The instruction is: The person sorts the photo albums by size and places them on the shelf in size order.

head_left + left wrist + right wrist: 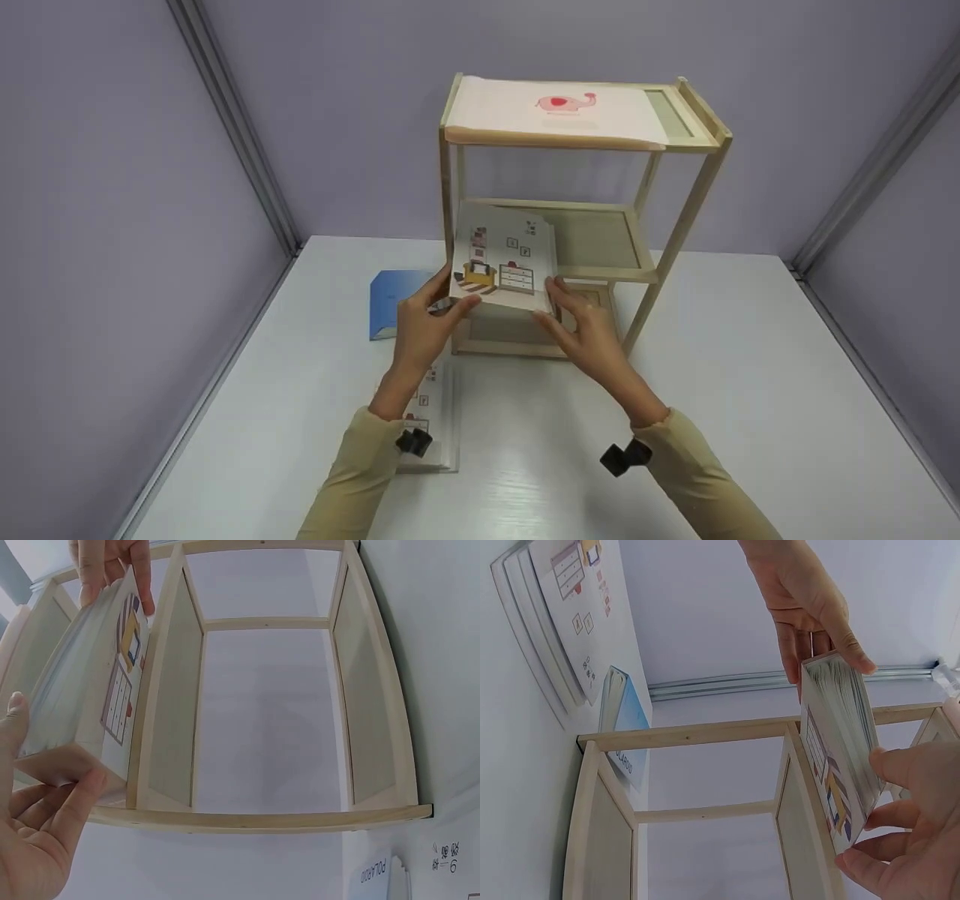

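A thick photo album (499, 259) with a white illustrated cover lies between my two hands at the left part of the middle shelf (596, 236). My left hand (421, 330) grips its left near corner, thumb on the front edge. On the right near corner, my right hand (596, 341) holds it with thumb and fingers. Its thick block of sleeves (847, 712) faces the camera in the right wrist view. Close over the wooden frame, the album looks slightly tilted. Partly under my left forearm, a stack of similar albums (431, 450) lies on the table.
The wooden rack (679, 225) has three tiers; a white cloth (495, 105) with a pink elephant covers much of its top. Left of the rack lies a blue album (386, 300), marked POLAROID in the wrist views. Walls enclose the white table (735, 360).
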`<state>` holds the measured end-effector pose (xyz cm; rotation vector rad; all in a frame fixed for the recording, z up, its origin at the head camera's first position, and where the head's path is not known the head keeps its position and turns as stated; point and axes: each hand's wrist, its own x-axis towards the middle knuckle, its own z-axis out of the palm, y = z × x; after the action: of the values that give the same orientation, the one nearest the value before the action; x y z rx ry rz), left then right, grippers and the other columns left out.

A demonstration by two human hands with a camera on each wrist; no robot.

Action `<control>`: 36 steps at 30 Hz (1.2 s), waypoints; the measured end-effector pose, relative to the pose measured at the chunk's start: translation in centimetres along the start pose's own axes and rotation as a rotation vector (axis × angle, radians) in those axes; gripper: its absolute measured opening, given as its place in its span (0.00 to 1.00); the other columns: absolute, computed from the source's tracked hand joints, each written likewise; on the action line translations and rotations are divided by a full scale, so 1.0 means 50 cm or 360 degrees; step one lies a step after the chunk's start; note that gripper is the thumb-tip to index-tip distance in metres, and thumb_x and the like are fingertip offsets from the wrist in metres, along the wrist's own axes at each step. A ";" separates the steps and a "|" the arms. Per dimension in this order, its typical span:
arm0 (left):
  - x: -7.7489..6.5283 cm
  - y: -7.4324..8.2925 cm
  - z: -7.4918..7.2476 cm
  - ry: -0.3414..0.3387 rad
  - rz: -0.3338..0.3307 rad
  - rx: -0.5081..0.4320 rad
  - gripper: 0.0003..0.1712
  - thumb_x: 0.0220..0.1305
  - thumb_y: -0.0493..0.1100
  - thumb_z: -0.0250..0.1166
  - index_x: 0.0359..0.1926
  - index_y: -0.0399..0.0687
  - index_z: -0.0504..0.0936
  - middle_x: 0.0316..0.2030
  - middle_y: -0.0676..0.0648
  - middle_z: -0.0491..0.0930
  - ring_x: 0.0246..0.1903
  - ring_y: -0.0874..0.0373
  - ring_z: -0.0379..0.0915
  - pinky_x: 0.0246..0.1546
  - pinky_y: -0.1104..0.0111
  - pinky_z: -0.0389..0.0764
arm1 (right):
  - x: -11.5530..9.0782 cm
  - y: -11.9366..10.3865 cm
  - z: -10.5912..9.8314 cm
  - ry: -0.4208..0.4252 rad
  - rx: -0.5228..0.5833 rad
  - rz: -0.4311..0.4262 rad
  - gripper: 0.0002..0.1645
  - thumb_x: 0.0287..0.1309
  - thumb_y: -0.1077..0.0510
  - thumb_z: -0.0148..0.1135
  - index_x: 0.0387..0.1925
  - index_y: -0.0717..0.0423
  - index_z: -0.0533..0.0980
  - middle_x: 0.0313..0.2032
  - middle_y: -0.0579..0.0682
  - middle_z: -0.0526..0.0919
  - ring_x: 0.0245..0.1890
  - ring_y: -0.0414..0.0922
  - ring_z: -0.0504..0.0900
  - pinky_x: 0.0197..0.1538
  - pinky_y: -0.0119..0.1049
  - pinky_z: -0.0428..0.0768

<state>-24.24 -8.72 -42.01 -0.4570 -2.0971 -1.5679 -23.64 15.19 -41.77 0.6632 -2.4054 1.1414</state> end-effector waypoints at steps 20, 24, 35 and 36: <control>0.013 -0.011 0.001 0.0040 0.0001 0.0049 0.37 0.51 0.55 0.69 0.62 0.52 0.70 0.53 0.46 0.78 0.50 0.57 0.76 0.42 0.71 0.80 | 0.017 -0.001 -0.003 -0.0025 -0.0006 0.0002 0.33 0.58 0.49 0.61 0.61 0.61 0.67 0.61 0.62 0.68 0.62 0.54 0.67 0.63 0.50 0.66; 0.016 -0.012 0.001 0.0037 -0.0001 0.0031 0.37 0.51 0.55 0.69 0.62 0.52 0.70 0.52 0.47 0.78 0.50 0.58 0.76 0.41 0.71 0.80 | 0.021 0.002 -0.004 -0.0030 0.0011 0.0031 0.33 0.58 0.48 0.61 0.61 0.60 0.68 0.61 0.60 0.68 0.62 0.54 0.67 0.63 0.50 0.66; 0.024 -0.003 0.000 0.0054 -0.0080 0.0042 0.35 0.51 0.54 0.69 0.61 0.53 0.71 0.53 0.47 0.77 0.51 0.56 0.75 0.45 0.64 0.80 | 0.034 0.004 -0.007 0.0018 -0.0044 0.0012 0.32 0.54 0.46 0.64 0.57 0.59 0.72 0.57 0.62 0.72 0.58 0.53 0.72 0.58 0.47 0.73; 0.024 -0.003 0.000 0.0055 -0.0077 0.0049 0.35 0.52 0.54 0.69 0.61 0.53 0.71 0.53 0.47 0.77 0.51 0.55 0.75 0.45 0.63 0.80 | 0.035 0.004 -0.007 0.0016 -0.0048 0.0017 0.32 0.54 0.46 0.64 0.58 0.58 0.72 0.57 0.62 0.72 0.58 0.53 0.72 0.57 0.47 0.73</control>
<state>-25.31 -8.77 -41.46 -0.3686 -2.1179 -1.5568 -25.11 15.17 -40.76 0.6340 -2.4157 1.1080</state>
